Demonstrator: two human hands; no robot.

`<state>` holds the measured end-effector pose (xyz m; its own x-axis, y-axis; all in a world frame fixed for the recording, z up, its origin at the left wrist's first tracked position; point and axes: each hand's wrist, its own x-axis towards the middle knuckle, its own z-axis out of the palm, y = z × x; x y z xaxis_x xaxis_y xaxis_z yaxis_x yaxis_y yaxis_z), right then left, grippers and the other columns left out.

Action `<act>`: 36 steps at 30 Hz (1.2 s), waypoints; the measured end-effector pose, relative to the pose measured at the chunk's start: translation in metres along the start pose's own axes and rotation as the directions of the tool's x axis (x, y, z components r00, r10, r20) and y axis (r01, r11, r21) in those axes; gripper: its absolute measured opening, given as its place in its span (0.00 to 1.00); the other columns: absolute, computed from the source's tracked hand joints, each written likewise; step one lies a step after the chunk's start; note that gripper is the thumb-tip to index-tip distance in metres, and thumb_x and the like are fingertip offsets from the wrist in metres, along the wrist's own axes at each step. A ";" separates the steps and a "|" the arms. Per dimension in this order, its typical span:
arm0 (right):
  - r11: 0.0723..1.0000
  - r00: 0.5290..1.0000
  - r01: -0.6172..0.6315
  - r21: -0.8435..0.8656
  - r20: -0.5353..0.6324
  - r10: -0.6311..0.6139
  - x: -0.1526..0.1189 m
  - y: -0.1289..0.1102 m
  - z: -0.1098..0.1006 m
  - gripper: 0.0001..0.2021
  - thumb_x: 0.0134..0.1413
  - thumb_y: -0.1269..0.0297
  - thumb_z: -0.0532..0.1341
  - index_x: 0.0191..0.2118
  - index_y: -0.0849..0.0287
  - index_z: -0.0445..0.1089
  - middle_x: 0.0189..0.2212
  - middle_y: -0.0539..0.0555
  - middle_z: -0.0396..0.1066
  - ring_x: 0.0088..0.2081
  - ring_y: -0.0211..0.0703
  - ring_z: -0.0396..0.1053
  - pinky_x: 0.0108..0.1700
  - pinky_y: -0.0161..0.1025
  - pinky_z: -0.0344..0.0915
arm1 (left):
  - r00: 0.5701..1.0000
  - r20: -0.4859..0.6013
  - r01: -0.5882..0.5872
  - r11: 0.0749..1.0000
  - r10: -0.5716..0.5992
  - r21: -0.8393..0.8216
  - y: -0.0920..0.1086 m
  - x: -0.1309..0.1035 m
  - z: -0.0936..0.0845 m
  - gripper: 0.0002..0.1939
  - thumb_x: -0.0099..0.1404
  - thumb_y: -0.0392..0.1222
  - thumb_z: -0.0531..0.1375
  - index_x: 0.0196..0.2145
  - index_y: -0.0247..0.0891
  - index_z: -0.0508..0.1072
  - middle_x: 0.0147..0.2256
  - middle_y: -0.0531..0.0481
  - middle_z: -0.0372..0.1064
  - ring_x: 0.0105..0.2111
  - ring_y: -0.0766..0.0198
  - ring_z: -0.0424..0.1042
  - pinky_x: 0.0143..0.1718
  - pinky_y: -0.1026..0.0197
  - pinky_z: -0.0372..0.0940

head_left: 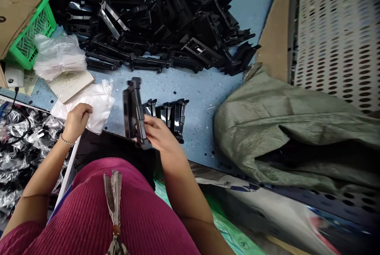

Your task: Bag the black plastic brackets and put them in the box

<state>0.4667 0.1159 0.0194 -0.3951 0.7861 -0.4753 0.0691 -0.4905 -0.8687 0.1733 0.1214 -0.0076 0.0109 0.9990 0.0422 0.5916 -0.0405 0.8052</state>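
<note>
- Blue speckled worktop (202, 93); big black pile (166, 21) across its far side, used as landmark below.
- Left of pile: green crate (38, 35) with a cardboard box (18, 6) against it.
- Right of pile: perforated panel (335, 29); nearer than the pile and to its right, a grey-green sack (297, 104), folds open.
- Near side of pile, past its left end: white bundle (61, 59) lying on a pale board (71, 85); loose white bags (99, 104) nearer still, partly under the board.
- Well nearer than pile, far left: clear-wrapped items (18, 160).
- Part (135, 114): black, held upright-ish, nearer than the pile, apart from it. Slightly blurred.
- Right grip (154, 128): closed round the part's right side. Pinching it firmly, looks like.
- Row (179, 116): a few similar black pieces between pile and near edge, just beside the right grip; contact unclear.
- Left grip (78, 118): fingers curled in, over the bags. Can't tell if film is caught.
- Step, my read: part held ready, bags being fingered.
- Next move with the bags would call for parting one thin layer, right grip steady.
</note>
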 end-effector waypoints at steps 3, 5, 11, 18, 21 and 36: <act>0.930 0.924 -0.197 0.311 0.375 0.071 0.010 0.021 0.026 0.19 0.51 0.48 0.69 0.37 0.62 0.74 0.26 0.55 0.76 0.21 0.37 0.66 0.23 0.34 0.64 | 0.983 0.072 -0.180 0.959 0.169 0.219 0.001 0.000 -0.004 0.16 0.67 0.31 0.52 0.43 0.36 0.79 0.48 0.41 0.77 0.51 0.54 0.75 0.57 0.49 0.70; 0.858 0.891 -0.282 0.430 0.449 0.069 0.018 0.038 0.042 0.16 0.52 0.53 0.70 0.33 0.63 0.73 0.25 0.56 0.75 0.20 0.34 0.63 0.21 0.31 0.60 | 0.980 0.078 -0.197 0.949 0.184 0.247 0.000 0.000 -0.010 0.19 0.68 0.32 0.52 0.51 0.35 0.78 0.52 0.40 0.76 0.54 0.54 0.75 0.59 0.49 0.70; 0.627 0.839 -0.449 0.637 0.542 0.050 0.028 0.065 0.057 0.14 0.64 0.58 0.60 0.42 0.65 0.73 0.23 0.50 0.70 0.17 0.29 0.54 0.16 0.26 0.53 | 0.968 0.034 -0.248 0.939 0.247 0.239 0.004 -0.011 -0.020 0.24 0.71 0.33 0.54 0.63 0.36 0.69 0.60 0.36 0.69 0.56 0.54 0.75 0.58 0.52 0.73; 0.568 0.851 -0.448 0.690 0.524 0.035 0.047 0.062 0.074 0.12 0.68 0.62 0.56 0.35 0.62 0.69 0.21 0.48 0.67 0.16 0.27 0.49 0.16 0.22 0.51 | 0.844 0.112 -0.536 0.819 0.524 0.204 0.037 -0.050 -0.001 0.36 0.71 0.26 0.53 0.73 0.45 0.54 0.60 0.39 0.68 0.60 0.57 0.72 0.62 0.56 0.70; 0.653 0.903 -0.319 0.687 0.430 -0.012 0.041 0.058 0.073 0.09 0.61 0.62 0.64 0.32 0.61 0.68 0.21 0.48 0.68 0.17 0.27 0.52 0.17 0.24 0.55 | 0.828 0.115 -0.561 0.818 0.549 0.129 0.041 -0.061 -0.004 0.38 0.71 0.26 0.54 0.73 0.48 0.54 0.58 0.40 0.70 0.58 0.59 0.73 0.60 0.58 0.72; 0.974 0.929 0.209 -0.092 0.330 -0.168 -0.008 0.012 0.081 0.15 0.66 0.62 0.61 0.55 0.56 0.75 0.41 0.53 0.79 0.39 0.41 0.75 0.46 0.42 0.73 | 0.857 0.322 -0.468 0.869 0.402 0.160 0.063 -0.101 -0.051 0.24 0.72 0.39 0.60 0.64 0.44 0.68 0.53 0.42 0.73 0.53 0.57 0.76 0.57 0.54 0.74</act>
<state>0.3965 0.0735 0.0242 -0.6806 0.6889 -0.2494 0.0692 -0.2784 -0.9580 0.1683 0.0166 0.0687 0.5072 0.8450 0.1695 0.6380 -0.5003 0.5853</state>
